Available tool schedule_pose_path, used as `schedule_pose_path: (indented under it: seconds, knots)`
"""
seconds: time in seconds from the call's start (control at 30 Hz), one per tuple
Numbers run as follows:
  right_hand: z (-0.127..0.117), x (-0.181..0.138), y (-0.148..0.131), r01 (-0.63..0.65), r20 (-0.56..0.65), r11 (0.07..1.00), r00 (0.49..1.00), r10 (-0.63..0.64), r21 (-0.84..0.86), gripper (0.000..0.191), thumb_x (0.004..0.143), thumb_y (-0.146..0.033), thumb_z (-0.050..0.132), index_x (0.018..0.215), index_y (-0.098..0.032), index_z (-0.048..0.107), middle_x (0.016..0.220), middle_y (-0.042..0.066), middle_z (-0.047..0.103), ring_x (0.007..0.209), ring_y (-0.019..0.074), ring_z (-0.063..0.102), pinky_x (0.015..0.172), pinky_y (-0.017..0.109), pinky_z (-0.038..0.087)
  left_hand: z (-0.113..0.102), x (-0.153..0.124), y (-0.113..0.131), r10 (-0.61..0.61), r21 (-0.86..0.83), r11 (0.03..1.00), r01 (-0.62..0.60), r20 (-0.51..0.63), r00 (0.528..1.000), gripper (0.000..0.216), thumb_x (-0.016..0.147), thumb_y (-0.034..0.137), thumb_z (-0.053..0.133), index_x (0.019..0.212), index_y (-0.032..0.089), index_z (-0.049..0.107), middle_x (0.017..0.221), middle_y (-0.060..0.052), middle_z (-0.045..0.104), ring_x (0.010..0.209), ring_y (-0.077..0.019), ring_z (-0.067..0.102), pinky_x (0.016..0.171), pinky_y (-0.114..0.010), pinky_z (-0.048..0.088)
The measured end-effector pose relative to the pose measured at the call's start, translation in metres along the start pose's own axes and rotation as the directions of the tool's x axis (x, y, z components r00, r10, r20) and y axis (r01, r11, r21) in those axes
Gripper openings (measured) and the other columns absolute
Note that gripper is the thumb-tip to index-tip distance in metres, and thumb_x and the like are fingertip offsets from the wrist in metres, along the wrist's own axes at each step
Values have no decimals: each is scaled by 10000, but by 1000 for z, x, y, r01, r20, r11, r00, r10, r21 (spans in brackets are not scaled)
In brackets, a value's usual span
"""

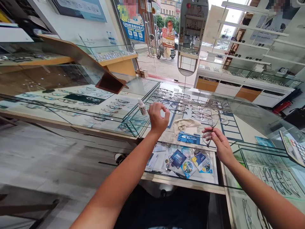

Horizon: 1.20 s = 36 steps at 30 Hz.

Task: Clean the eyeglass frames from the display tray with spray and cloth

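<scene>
My right hand (222,143) holds a pair of thin-framed eyeglasses (205,140) turned on end, fingers behind the lower lens and thumb in front. My left hand (157,118) is raised over the counter, its fingers curled and the thumb meeting the index finger in a ring; nothing shows in it. Just left of that hand a small white spray bottle (142,107) stands on the glass, apparently untouched. Between the hands lie a crumpled beige cloth (187,124) and a blue printed packet (189,138).
Rows of eyeglass frames (201,113) fill the display ahead. Below the glass in front of me, a drawer (156,162) holds cards, leaflets and a pen. A brown slanted board (88,58) leans over the left case. A calculator (295,148) stands at right; an oval mirror (190,38) is beyond.
</scene>
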State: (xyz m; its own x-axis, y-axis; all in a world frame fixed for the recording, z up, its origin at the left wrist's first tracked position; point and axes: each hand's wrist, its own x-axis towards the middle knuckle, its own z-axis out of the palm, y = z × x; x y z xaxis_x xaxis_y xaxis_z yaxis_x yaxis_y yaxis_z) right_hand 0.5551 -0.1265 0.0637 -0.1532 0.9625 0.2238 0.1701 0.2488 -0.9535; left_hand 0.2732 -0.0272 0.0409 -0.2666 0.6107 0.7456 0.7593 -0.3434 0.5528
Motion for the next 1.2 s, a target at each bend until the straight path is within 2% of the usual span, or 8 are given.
schedule_pose_path:
  seconds: [0.07,0.13,0.3,0.57,0.77,0.9,1.07,1.2]
  knots:
    - [1,0,0,12,3,1000,1000,-12,-2,467,970,-655,561,1167,-256,703,1167,84,739,1015,240,666,900,401,525,7,-14,17,182,-99,982,-163,228,956,177,953,282,573,790,212,569,912,-65,677,972,-253,591,934,-410,410]
    - [2,0,0,19,9,1000,1000,-19,2,462,975,-649,558,1170,-255,701,1146,79,741,1018,239,666,925,405,518,14,-26,28,316,-180,948,-263,424,849,182,977,305,573,852,204,660,959,-72,725,1009,-258,593,925,-411,392]
    - [5,-2,-2,16,28,1000,999,-17,14,450,980,-632,564,1175,-249,697,1182,83,741,1078,247,670,980,418,503,22,-39,32,353,-181,932,-315,657,667,166,961,252,589,914,210,743,1191,-70,766,1144,-293,581,954,-446,356]
    - [8,-3,-6,29,38,1000,999,-29,0,450,988,-625,552,1189,-248,691,1172,88,746,1146,267,674,1021,445,494,17,-34,29,85,-16,995,-101,688,721,263,883,212,635,1135,176,702,920,-71,755,972,-287,622,870,-411,392]
    - [8,-3,-6,28,40,1000,999,-28,-14,439,1000,-612,536,1193,-246,683,1187,90,740,1171,267,661,1049,454,476,15,-31,29,22,60,993,-97,730,683,126,919,250,585,882,197,693,763,-63,693,926,-301,609,852,-426,381]
    - [8,-3,-5,32,41,999,999,-32,-6,443,998,-614,538,1190,-242,683,1189,92,737,1182,269,660,1044,447,478,13,-27,28,54,-23,998,-51,660,750,141,919,264,527,804,207,586,858,-83,676,914,-282,597,815,-402,398]
    - [10,-2,-3,28,47,1000,998,-29,9,459,991,-632,536,1163,-234,687,1176,90,736,1140,258,671,1004,423,501,9,-22,30,-95,-245,918,312,629,771,162,948,327,448,826,229,490,730,1,559,692,-192,526,652,-310,378]
    - [11,-2,-7,19,41,1000,999,-20,9,467,980,-648,543,1134,-233,692,1166,90,740,1091,248,669,1003,421,499,8,-23,38,-165,-411,678,609,723,671,257,909,467,559,859,229,473,655,54,482,579,-136,464,559,-253,343]
